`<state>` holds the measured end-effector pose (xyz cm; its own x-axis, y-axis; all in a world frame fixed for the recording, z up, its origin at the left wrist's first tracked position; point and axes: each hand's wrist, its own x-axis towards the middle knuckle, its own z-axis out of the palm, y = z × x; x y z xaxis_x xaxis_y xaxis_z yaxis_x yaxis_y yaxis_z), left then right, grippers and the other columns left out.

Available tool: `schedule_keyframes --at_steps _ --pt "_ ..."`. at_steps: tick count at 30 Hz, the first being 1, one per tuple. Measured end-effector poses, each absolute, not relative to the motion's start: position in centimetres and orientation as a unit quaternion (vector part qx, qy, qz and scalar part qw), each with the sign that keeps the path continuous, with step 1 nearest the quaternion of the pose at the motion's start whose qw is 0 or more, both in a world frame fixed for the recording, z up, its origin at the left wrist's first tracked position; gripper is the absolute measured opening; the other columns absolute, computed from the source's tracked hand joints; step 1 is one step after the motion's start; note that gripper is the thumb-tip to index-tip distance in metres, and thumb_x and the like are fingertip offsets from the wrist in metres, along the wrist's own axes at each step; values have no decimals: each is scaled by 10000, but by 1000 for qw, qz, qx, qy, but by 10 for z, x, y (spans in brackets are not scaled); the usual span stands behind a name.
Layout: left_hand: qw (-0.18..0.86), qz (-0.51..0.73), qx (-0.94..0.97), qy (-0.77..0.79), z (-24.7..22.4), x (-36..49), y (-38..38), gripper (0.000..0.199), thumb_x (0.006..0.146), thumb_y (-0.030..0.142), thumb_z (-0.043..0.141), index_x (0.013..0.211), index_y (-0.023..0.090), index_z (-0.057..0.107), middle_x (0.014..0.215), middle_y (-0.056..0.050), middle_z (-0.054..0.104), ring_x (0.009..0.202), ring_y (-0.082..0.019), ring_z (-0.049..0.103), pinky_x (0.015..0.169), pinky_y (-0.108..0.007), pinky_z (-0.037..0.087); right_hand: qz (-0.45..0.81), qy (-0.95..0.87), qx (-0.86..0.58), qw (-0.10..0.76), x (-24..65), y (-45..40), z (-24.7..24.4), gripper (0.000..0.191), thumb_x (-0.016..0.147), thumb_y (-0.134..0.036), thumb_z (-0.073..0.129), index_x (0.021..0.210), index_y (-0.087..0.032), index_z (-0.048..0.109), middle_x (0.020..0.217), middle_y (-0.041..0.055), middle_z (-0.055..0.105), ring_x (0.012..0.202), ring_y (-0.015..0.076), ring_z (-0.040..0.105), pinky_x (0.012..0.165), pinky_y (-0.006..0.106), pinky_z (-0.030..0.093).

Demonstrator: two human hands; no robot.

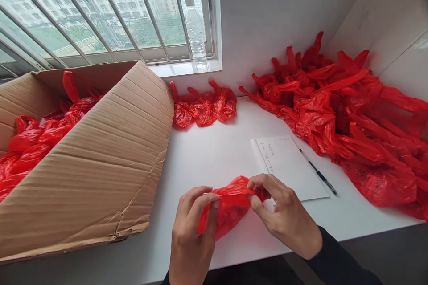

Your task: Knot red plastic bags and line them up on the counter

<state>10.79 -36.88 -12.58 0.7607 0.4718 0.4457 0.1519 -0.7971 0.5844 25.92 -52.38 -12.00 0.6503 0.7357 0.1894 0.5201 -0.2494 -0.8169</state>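
Note:
Between my hands, close to the table's front edge, is a red plastic bag (234,213), gathered and crumpled. My left hand (195,222) pinches its left side, thumb against fingers. On the other side my right hand (281,209) grips the bag's upper right part between thumb and fingers. What the bag contains, if anything, cannot be made out. Just beyond my right hand lies a sheet of white paper (284,160) with small writing, and a black pen (317,171) rests along its right side.
A large cardboard box (110,156) at the left holds several red bags (43,138). Small tied red bags (203,109) sit against the back wall. A big heap of red bags (334,111) covers the right side. A clear bottle (195,35) stands on the windowsill.

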Motion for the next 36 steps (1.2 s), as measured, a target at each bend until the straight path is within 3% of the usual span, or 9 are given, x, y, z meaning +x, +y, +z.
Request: schedule_keyframes --at_steps 3,7,13,17,23,28,31,33,36 --pt "273 307 889 202 -126 104 -366 186 967 158 563 1090 283 625 1162 -27 624 1103 -175 604 963 -331 512 130 -342 -793 487 265 -529 -120 30 968 -272 490 957 -265 516 763 -44 547 674 155 526 580 265 421" --pt "252 304 902 174 -126 110 -371 425 940 187 622 1349 248 521 1366 -84 540 1255 -206 533 1056 -355 454 164 -342 -793 476 265 -529 -117 129 973 -364 519 901 -257 505 735 -45 543 638 147 529 549 257 406" --pt "249 314 904 148 -124 118 -368 189 957 105 550 1040 259 621 1072 -24 655 1115 -182 571 962 -338 472 191 -332 -789 480 264 -529 -118 159 980 -371 509 885 -247 534 657 -48 509 597 148 502 561 269 389" --pt "330 310 849 272 -123 108 -362 76 970 283 582 1028 287 630 1046 6 681 1034 -172 631 869 -298 501 188 -284 -780 525 272 -534 -124 223 993 -423 511 865 -241 528 680 -47 480 602 141 467 584 279 387" --pt "442 333 720 420 -126 102 -354 287 913 537 601 1014 269 629 1054 -10 682 998 -186 661 836 -286 526 180 -233 -777 557 274 -536 -128 278 990 -484 496 859 -242 536 686 -39 483 614 151 462 563 287 395" --pt "489 361 703 370 -120 99 -353 278 921 481 615 1117 284 612 1131 -20 667 1075 -192 652 933 -298 537 145 -238 -771 573 276 -535 -125 186 975 -431 506 1035 -268 572 910 -3 616 813 188 588 733 325 501" --pt "426 341 778 312 -116 101 -362 432 902 407 661 1314 335 551 1295 -23 614 1206 -216 589 1063 -364 465 117 -291 -763 566 273 -532 -121 332 937 -359 577 1259 -311 510 1136 14 617 1044 213 582 929 368 470" --pt "365 329 824 282 -114 103 -367 453 874 349 706 1307 352 571 1294 -16 595 1201 -214 573 1047 -358 455 122 -322 -765 545 269 -530 -116 287 929 -348 610 1207 -316 545 1106 3 620 1037 209 575 937 354 450" --pt "350 345 830 264 -110 104 -368 191 908 275 669 1089 335 673 1151 -3 611 1093 -182 600 921 -306 491 144 -323 -759 546 266 -529 -107 153 979 -398 563 908 -265 588 864 -14 592 821 179 560 774 304 452"
